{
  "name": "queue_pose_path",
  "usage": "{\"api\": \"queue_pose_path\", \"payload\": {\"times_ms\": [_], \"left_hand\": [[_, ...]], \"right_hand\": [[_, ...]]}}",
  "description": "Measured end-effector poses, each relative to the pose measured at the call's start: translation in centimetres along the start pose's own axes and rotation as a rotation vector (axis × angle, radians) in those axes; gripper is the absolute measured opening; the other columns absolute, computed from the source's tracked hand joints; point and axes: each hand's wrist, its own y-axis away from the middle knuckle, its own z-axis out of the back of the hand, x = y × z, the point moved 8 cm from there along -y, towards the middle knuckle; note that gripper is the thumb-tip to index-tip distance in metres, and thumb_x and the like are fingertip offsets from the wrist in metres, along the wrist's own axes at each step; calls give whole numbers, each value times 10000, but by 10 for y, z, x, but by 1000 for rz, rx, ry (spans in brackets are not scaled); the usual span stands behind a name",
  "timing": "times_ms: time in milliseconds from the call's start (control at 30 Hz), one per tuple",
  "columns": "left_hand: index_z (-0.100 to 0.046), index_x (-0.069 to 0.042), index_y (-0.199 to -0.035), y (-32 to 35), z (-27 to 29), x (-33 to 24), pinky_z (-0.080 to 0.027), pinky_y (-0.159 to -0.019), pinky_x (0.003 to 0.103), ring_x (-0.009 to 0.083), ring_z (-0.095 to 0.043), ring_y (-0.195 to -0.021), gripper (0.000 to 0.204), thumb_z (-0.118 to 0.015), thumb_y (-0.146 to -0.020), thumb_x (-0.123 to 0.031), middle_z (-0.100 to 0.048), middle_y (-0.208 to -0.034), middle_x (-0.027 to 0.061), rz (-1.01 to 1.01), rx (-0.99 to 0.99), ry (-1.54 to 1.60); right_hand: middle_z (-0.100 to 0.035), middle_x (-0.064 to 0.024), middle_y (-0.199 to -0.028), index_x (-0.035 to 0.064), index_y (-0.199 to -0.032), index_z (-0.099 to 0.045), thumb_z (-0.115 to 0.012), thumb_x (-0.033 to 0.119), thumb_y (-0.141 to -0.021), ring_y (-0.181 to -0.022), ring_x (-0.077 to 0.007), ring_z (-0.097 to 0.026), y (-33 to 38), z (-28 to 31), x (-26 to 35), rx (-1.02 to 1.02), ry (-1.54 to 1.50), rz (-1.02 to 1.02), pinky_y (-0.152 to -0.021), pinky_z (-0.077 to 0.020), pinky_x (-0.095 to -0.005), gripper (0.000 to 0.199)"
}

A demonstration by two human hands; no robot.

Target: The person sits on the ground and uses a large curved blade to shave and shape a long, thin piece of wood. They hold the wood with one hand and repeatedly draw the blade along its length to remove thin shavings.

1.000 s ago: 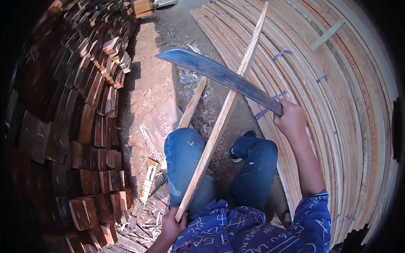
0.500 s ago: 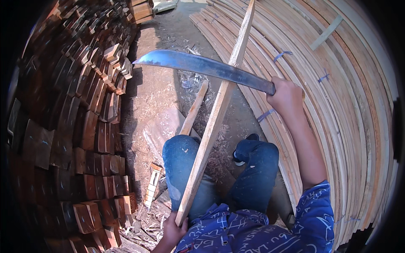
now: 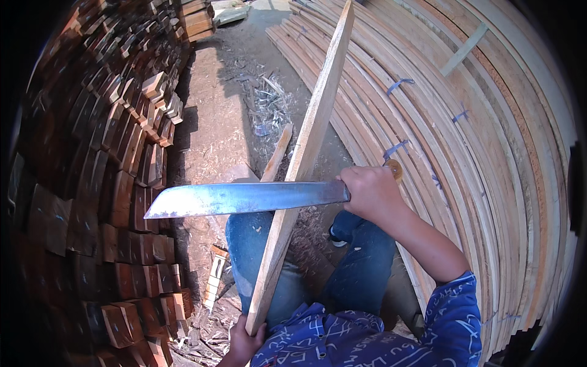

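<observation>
A long squared wooden stake (image 3: 313,116) slants up and away from my lap, its far end tapering to a point. My left hand (image 3: 246,337) is closed round its near end, low in the view. In my right hand (image 3: 370,191) is a machete (image 3: 244,198), gripped by a handle whose round yellowish butt shows behind the fist. The broad blade lies across the stake about midway along, its tip toward the left. Whether the edge touches the wood I cannot tell. Behind the blade, a shorter piece of wood (image 3: 278,153) leans near my left knee.
Stacked dark reddish timber ends (image 3: 131,202) rise along the left. Long pale boards (image 3: 483,165) with blue ties lie piled on the right. Wood shavings (image 3: 269,101) and chips litter the ground ahead. A yellowish slatted piece (image 3: 215,278) lies beside my left leg (image 3: 249,244).
My right hand has brought the machete down toward me and slightly left along the stake. The stake's far end has shifted a little left; my left hand keeps its hold.
</observation>
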Motion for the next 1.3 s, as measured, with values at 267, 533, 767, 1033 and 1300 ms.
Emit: {"api": "queue_pose_path", "payload": {"times_ms": [267,533,767,1033,1300], "left_hand": [[-547,-10,-1035,4,0,3,-567,-626,440,404,-703,-732,372,-780,-788,-161,-677,-778,240,-52,-33,-29],[-546,17,-989,-1,-1,2,-564,-660,373,321,-724,-764,342,-780,-784,-126,-690,-812,218,10,0,7],[-542,36,-1003,1,1,4,-565,-680,364,314,-726,-789,356,-776,-782,-115,-693,-833,225,16,13,3],[-543,22,-992,-1,0,5,-567,-656,388,339,-722,-750,374,-791,-769,-148,-688,-804,231,10,-8,-44],[-539,23,-994,-1,1,0,-563,-650,395,335,-720,-738,374,-790,-760,-126,-684,-788,219,-10,-10,7]], "right_hand": [[-649,-187,-689,25,-746,-654,-658,145,-716,-672,-376,-655,-49,35,-86,-137,159,-347,-638,-527,-460,124],[-662,-226,-745,-2,-855,-678,-635,153,-767,-710,-405,-660,-17,3,-78,-42,-18,-452,-692,-539,-474,183],[-623,-123,-654,61,-691,-554,-628,94,-715,-620,-303,-661,-6,-6,11,-34,72,116,-566,-526,-402,84],[-651,-195,-686,-11,-731,-618,-655,160,-758,-624,-358,-644,-77,43,-144,-259,214,-474,-601,-524,-435,177],[-553,-203,-564,-36,-647,-566,-684,122,-756,-542,-331,-577,-5,-23,-146,-210,-340,-685,-558,-449,-416,225]]}}
